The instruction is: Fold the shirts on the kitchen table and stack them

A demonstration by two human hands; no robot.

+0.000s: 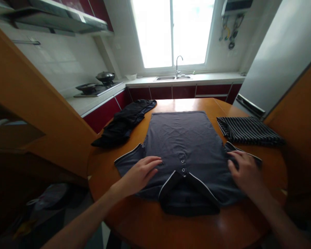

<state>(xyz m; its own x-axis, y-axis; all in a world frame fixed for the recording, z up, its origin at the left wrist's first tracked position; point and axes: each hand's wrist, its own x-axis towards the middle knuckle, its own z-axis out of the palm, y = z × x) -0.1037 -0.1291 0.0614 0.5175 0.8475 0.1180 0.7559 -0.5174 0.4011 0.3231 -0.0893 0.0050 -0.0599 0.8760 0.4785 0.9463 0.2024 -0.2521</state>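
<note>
Daylight from a two-pane window (152,34) fills a kitchen in the head view; beneath it a pale counter (215,78) carries a sink (166,78) with a curved faucet (176,65); to the left, a lidded pan (105,76) and a dark, shallower pan (86,88) stand on the stove (101,90). Nearer, a rounded, orange-brown wooden table (186,228) bears a dark grey shirt (181,138), spread out in the middle with its hem toward the window, its white-edged collar (189,204) toward the person and both short sleeves out to the sides; a black garment (126,121) lies loosely heaped to its left, and a folded striped cloth (248,130) lies to its right. The left hand (141,173) is over the shirt, fingers loosely extended, gripping nothing; the right hand (245,171) is at the right sleeve (229,148), thumb and fingers parted; whether either palm presses on the fabric cannot be told.
</note>
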